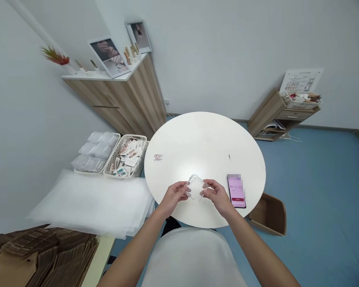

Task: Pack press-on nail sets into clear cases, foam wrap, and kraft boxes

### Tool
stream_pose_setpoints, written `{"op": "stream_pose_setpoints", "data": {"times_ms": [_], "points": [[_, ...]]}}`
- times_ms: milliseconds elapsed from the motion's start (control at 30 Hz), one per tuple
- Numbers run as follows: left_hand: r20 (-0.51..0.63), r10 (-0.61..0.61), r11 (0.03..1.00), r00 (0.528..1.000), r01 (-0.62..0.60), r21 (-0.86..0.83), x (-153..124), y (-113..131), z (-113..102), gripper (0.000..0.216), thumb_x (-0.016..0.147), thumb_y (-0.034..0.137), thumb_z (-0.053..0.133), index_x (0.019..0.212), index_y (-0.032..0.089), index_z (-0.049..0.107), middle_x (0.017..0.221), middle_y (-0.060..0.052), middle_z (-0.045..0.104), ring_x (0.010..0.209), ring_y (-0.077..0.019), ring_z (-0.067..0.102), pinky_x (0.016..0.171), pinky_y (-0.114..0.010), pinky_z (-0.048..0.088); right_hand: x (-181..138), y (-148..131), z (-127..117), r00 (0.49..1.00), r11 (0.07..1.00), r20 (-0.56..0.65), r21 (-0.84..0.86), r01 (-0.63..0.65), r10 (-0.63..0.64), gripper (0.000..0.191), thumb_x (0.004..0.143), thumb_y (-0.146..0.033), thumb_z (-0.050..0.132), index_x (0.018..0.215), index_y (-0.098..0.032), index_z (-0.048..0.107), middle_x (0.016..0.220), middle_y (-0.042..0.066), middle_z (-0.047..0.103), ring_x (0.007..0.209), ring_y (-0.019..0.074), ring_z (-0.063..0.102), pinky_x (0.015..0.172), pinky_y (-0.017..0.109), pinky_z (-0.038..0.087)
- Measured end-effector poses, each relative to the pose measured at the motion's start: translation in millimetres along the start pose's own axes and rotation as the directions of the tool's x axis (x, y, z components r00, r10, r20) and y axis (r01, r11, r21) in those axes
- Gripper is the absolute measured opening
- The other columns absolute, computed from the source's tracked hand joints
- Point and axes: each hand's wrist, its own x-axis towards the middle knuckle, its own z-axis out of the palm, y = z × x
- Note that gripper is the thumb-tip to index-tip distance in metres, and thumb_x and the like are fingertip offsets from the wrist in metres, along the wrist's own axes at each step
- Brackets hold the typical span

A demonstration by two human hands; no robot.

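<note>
Between my two hands, above the near part of the round white table (200, 131), is a clear plastic box (196, 189). My left hand (177, 194) pinches its left side, and my right hand (215, 194) grips the right side. The box is turned corner-up and looks see-through; I cannot make out anything inside. On the table to the left lies a small card of press-on nails (158, 158). A phone (237, 191) with a pink screen rests to the right of my right hand. Farther back sits a tiny dark item (229, 157), too small to name.
Left of the table stand a basket of nail cards (128, 155) and a basket of clear boxes (95, 149). White foam sheets (89, 201) lie nearer, beside stacked cardboard (48, 255). An open cardboard box (269, 215) is on the floor at right. Wooden cabinets (143, 95) line the wall.
</note>
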Motion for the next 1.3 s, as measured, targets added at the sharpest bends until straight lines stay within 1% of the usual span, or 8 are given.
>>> {"op": "stream_pose_setpoints", "data": {"times_ms": [200,500,667,800,967,1067,1167,1300], "points": [[0.030,0.022,0.987,0.999,-0.026,0.156,6.7,3.9,26.8,0.035,0.070,0.043,0.059,0.093,0.017,0.062,0.082,-0.006,0.063,0.073,-0.0143,0.057,0.070,-0.029,0.045,-17.8,-6.5,-29.1,1.000,0.999,-0.005,-0.036,-0.003,0.002,0.042,0.062,-0.037,0.069,0.100,-0.024,0.056,0.094,0.003,0.057,0.083,0.0162,0.056,0.079,0.035,0.043],[0.164,0.043,0.964,0.986,-0.084,0.253,18.3,19.0,14.8,0.031,0.068,0.037,0.064,0.092,0.018,0.066,0.072,-0.004,0.062,0.065,-0.0128,0.054,0.067,-0.029,0.043,-14.9,-11.6,-15.6,0.992,0.961,-0.112,-0.276,0.019,-0.052,0.037,0.065,-0.041,0.063,0.096,-0.022,0.058,0.089,0.003,0.058,0.071,0.0139,0.055,0.070,0.033,0.046],[0.332,0.075,0.992,0.940,-0.105,0.072,20.2,15.3,8.7,0.057,0.063,0.035,0.069,0.116,0.023,0.051,0.101,-0.009,0.058,0.083,-0.0170,0.057,0.075,-0.033,0.045,-11.9,-8.1,-3.0,0.979,0.994,-0.196,-0.101,0.039,-0.058,0.039,0.067,-0.041,0.061,0.100,-0.024,0.050,0.084,0.000,0.052,0.065,0.0114,0.054,0.062,0.030,0.047],[0.378,0.151,0.985,0.913,-0.172,0.024,17.9,8.7,11.9,0.097,0.047,0.018,0.079,0.129,0.036,0.031,0.131,-0.010,0.036,0.097,-0.0200,0.055,0.083,-0.036,0.044,-16.6,-8.2,10.5,0.969,0.999,-0.242,0.014,0.047,-0.042,0.033,0.071,-0.042,0.058,0.097,-0.027,0.044,0.084,-0.002,0.047,0.064,0.0096,0.053,0.060,0.029,0.049],[0.370,0.130,0.985,0.920,-0.164,0.061,14.7,11.8,9.1,0.089,0.051,0.017,0.076,0.127,0.035,0.033,0.134,-0.011,0.032,0.088,-0.0187,0.058,0.071,-0.034,0.049,-24.2,-6.4,21.2,0.976,0.989,-0.206,-0.144,0.037,-0.066,0.025,0.075,-0.045,0.051,0.085,-0.024,0.044,0.084,-0.002,0.047,0.063,0.0099,0.053,0.061,0.030,0.049],[0.376,0.102,0.987,0.921,-0.140,0.075,15.3,13.8,0.6,0.081,0.051,0.018,0.076,0.123,0.032,0.040,0.131,-0.012,0.036,0.087,-0.0189,0.058,0.068,-0.031,0.049,-29.7,-12.9,17.9,0.975,0.895,-0.156,-0.439,0.076,-0.159,0.029,0.071,-0.046,0.056,0.091,-0.025,0.048,0.105,0.004,0.048,0.091,0.0183,0.054,0.077,0.038,0.046],[0.383,0.119,0.987,0.916,-0.150,0.053,16.9,13.6,-7.0,0.078,0.053,0.017,0.075,0.121,0.031,0.041,0.128,-0.011,0.039,0.088,-0.0185,0.058,0.071,-0.031,0.048,-34.3,-27.7,14.3,0.980,0.726,0.007,-0.671,0.152,-0.198,0.049,0.063,-0.045,0.064,0.106,-0.030,0.048,0.132,0.006,0.031,0.120,0.0258,0.034,0.091,0.044,0.036],[0.418,0.103,0.989,0.903,-0.137,0.052,17.0,14.3,-9.3,0.078,0.052,0.018,0.076,0.121,0.030,0.042,0.126,-0.011,0.041,0.089,-0.0198,0.059,0.071,-0.031,0.048,-32.8,-46.0,20.3,0.973,0.590,0.202,-0.775,0.229,-0.111,0.059,0.060,-0.044,0.068,0.113,-0.031,0.046,0.137,0.005,0.029,0.123,0.0283,0.031,0.092,0.045,0.035]]}}
